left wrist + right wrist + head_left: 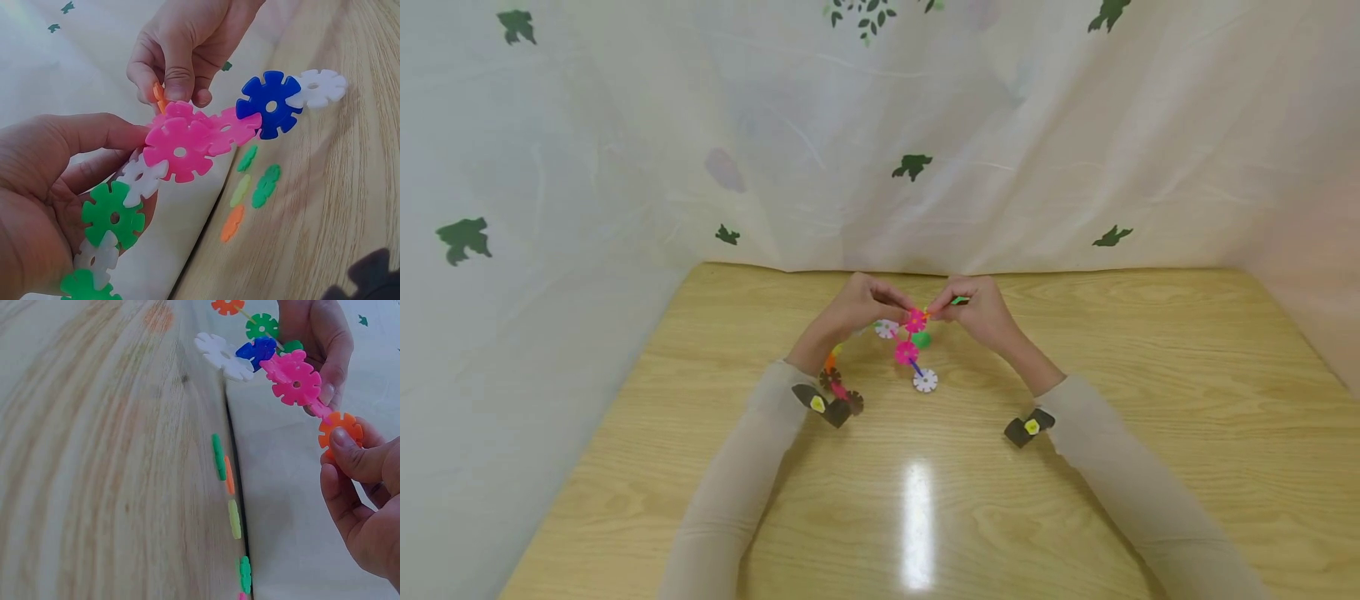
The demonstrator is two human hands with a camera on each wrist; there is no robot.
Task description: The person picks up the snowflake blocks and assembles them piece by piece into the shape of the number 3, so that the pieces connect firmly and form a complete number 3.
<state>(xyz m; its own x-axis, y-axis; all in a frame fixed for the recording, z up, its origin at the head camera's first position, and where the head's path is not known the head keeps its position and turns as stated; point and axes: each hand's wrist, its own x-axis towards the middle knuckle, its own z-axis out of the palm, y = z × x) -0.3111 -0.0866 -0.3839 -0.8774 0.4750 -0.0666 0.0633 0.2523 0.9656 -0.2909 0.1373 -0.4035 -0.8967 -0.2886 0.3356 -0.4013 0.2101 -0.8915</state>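
Several flower-shaped plastic interlocking discs are joined in a branching chain. My left hand (859,304) holds the chain near the pink disc (164,150), its thumb and fingers pinching there. A blue disc (253,100) and a white disc (331,86) stick out on one branch. Green discs (97,215) and white ones run down past the left palm. My right hand (981,310) pinches an orange disc (352,425) between thumb and fingers, at the edge of a pink disc. Whether its slot is fully engaged cannot be made out. Dark discs (831,378) hang beside the left wrist.
Several loose discs lie on the wooden table (970,517) near its back edge, among them a green disc (267,186), a yellow disc (239,190) and an orange disc (232,224). Behind them hangs a pale cloth (820,208) with dark green bird-like shapes.
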